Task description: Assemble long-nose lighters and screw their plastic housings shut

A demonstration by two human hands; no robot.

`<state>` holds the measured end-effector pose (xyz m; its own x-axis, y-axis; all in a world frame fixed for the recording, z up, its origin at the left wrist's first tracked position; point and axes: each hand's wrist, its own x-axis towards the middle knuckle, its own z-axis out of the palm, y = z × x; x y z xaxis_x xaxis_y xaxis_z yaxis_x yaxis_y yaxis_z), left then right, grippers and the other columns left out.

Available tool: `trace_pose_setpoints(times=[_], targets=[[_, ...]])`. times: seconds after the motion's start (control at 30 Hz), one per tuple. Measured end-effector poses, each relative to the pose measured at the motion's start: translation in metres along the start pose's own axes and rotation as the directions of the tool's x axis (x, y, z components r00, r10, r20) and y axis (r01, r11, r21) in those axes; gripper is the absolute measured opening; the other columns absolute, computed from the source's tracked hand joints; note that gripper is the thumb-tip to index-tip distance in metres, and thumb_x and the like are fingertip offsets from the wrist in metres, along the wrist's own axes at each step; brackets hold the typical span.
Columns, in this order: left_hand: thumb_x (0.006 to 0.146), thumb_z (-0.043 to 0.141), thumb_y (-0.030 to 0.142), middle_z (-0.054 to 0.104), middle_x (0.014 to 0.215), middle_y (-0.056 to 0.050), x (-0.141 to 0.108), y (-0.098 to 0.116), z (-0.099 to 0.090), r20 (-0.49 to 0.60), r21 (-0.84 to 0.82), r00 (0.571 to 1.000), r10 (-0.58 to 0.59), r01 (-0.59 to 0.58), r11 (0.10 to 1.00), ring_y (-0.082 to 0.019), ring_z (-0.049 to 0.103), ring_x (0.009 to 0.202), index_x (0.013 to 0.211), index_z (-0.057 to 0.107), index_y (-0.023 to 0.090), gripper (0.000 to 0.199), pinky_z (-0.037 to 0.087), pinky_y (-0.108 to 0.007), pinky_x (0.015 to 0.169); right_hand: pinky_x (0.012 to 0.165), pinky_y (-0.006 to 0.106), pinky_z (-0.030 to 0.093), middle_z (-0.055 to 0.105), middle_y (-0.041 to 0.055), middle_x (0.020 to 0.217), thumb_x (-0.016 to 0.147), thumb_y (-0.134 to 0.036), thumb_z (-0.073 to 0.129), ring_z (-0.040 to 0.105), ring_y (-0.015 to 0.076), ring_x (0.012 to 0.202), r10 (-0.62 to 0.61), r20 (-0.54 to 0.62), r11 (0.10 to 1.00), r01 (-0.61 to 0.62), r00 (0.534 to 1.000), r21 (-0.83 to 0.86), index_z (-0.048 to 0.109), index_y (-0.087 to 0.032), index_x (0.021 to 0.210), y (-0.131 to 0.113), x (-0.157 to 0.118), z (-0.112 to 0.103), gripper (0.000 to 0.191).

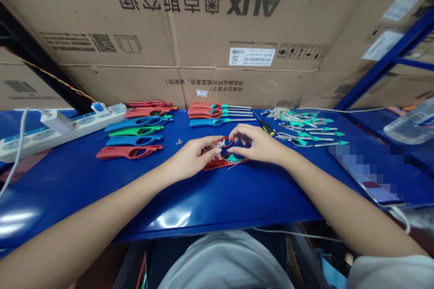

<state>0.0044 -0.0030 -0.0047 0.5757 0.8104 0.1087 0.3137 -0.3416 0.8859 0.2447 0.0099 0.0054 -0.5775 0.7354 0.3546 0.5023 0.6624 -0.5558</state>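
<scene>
Near the middle of the blue table (pixel 257 194), my left hand (pixel 195 156) pinches a small whitish part (pixel 221 144) between thumb and fingers. Just right of it, my right hand (pixel 254 143) has its thumb and fingers curved apart around the edge of a red casing; whether it grips the casing is unclear. Beneath both hands lies a red lighter shell (pixel 215 164) with a green piece (pixel 233 158) and a thin metal rod at its right end. Fingers partly cover these parts.
Coloured casings (pixel 132 140) lie at the left; lighters with rods (pixel 220 112) lie behind my hands. Green-and-metal inner parts (pixel 312 128), a screwdriver (pixel 267 127) and a phone (pixel 376 185) are to the right. Small screws (pixel 179 142) lie left of centre, near a power strip (pixel 84 122).
</scene>
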Motion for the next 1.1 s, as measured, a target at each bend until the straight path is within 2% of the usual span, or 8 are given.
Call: trace_pose_setpoints(times=[0.17,0.37,0.43,0.5,0.6,0.73,0.87,1.1], targets=[[0.092,0.059,0.036,0.070,0.091,-0.007,0.001,-0.005,0.003,0.043,-0.136,0.999,0.003,0.003,0.991,-0.021,0.067,0.088,0.134,0.051,0.013,0.048,0.052,-0.036,0.083,0.075,0.028,0.047,0.065,0.0052,0.101,0.089,-0.024,0.069,0.056,0.0142,0.080,-0.104,0.039,0.994,0.105,0.994,-0.011,0.066,-0.019,0.108,-0.011,-0.002,0.001,0.019],[0.096,0.051,0.032,0.063,0.092,-0.003,0.001,-0.010,0.002,-0.009,-0.035,0.999,0.034,-0.034,0.999,-0.017,0.059,0.080,0.117,0.053,0.017,0.026,0.047,-0.032,0.077,0.071,0.027,0.045,0.065,0.0037,0.098,0.089,-0.023,0.067,0.056,0.0139,0.079,0.005,0.044,0.993,0.001,0.999,-0.119,0.065,-0.018,0.111,-0.013,-0.004,-0.004,0.023],[0.095,0.049,0.031,0.060,0.093,-0.003,0.002,-0.009,0.001,-0.050,-0.015,0.998,0.041,-0.041,0.999,-0.016,0.055,0.081,0.111,0.054,0.018,0.021,0.046,-0.031,0.077,0.070,0.027,0.044,0.064,0.0035,0.098,0.088,-0.021,0.067,0.055,0.0132,0.076,0.025,0.151,0.991,-0.005,0.988,-0.132,0.066,-0.018,0.106,-0.013,-0.005,-0.008,0.019],[0.095,0.050,0.031,0.058,0.095,-0.002,0.003,-0.007,0.001,-0.086,-0.020,0.996,0.039,-0.040,0.999,-0.016,0.054,0.085,0.106,0.054,0.018,0.018,0.044,-0.030,0.079,0.070,0.026,0.044,0.063,0.0039,0.100,0.087,-0.019,0.067,0.056,0.0132,0.078,0.019,0.306,0.992,0.021,0.952,-0.128,0.068,-0.018,0.102,-0.014,-0.006,-0.010,0.015],[0.096,0.050,0.038,0.053,0.083,0.001,0.004,-0.003,0.002,-0.091,-0.088,0.995,-0.029,0.021,0.996,-0.014,0.049,0.074,0.103,0.055,0.018,0.022,0.042,-0.026,0.068,0.071,0.026,0.044,0.062,0.0046,0.103,0.086,-0.017,0.068,0.057,0.0143,0.082,0.023,0.423,0.990,0.037,0.906,-0.133,0.070,-0.019,0.101,-0.016,-0.006,-0.008,0.015],[0.095,0.053,0.046,0.039,0.063,0.008,0.004,0.002,0.003,-0.006,-0.265,0.979,-0.202,0.193,0.945,-0.009,0.032,0.051,0.102,0.055,0.018,0.029,0.028,-0.020,0.049,0.073,0.026,0.044,0.062,0.0048,0.101,0.088,-0.012,0.064,0.057,0.0144,0.083,0.013,0.418,0.991,0.044,0.908,-0.126,0.071,-0.017,0.097,-0.016,-0.005,-0.004,0.012],[0.092,0.060,0.041,0.042,0.061,0.008,0.004,0.005,0.005,0.099,-0.372,0.945,-0.312,0.326,0.869,-0.006,0.032,0.046,0.094,0.054,0.018,0.025,0.024,-0.018,0.044,0.069,0.024,0.043,0.061,0.0044,0.100,0.086,-0.008,0.063,0.055,0.0122,0.078,0.023,0.423,0.992,0.033,0.906,-0.124,0.070,-0.015,0.097,-0.016,-0.003,-0.006,0.014],[0.090,0.064,0.039,0.046,0.060,0.007,0.006,0.004,0.006,0.107,-0.371,0.931,-0.349,0.363,0.855,-0.005,0.033,0.044,0.092,0.055,0.018,0.023,0.022,-0.016,0.041,0.063,0.024,0.039,0.061,0.0036,0.097,0.085,-0.008,0.062,0.054,0.0118,0.074,0.063,0.424,0.968,0.048,0.903,-0.246,0.067,-0.016,0.096,-0.022,-0.004,-0.009,0.014]])
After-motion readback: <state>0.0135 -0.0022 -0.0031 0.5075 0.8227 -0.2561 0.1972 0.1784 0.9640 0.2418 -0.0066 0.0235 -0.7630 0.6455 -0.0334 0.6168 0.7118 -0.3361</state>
